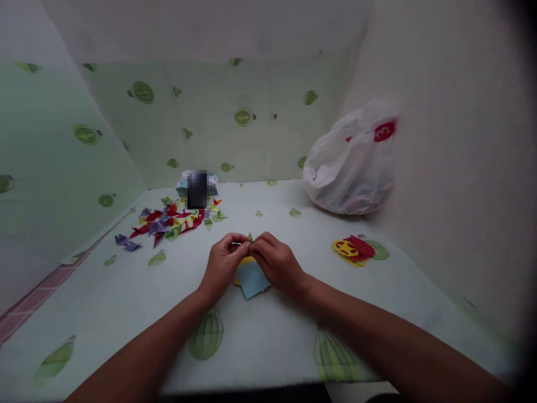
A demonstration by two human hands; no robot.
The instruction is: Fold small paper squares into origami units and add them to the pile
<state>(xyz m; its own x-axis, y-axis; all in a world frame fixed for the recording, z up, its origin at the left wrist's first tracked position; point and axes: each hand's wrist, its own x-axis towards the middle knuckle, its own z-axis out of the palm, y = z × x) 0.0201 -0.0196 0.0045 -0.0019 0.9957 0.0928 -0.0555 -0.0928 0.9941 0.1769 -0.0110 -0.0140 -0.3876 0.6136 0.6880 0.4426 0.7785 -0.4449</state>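
Between the fingertips of both hands is a small piece of folded green paper (250,237), mostly hidden by the fingers. My left hand (226,258) pinches it from the left, thumb and forefinger together. My right hand (277,260) closes on it from the right with bent fingers. Just below the hands, on the table, lies a small stack of square paper sheets (254,280), light blue on top with yellow showing under it. The right hand partly covers this stack.
Many folded paper cranes (157,226) in several colours lie at the back left, before a tissue box (213,183) and a blurred dark object (197,190). Red and yellow paper cutouts (354,250) lie right. A white plastic bag (350,168) stands at the back right wall.
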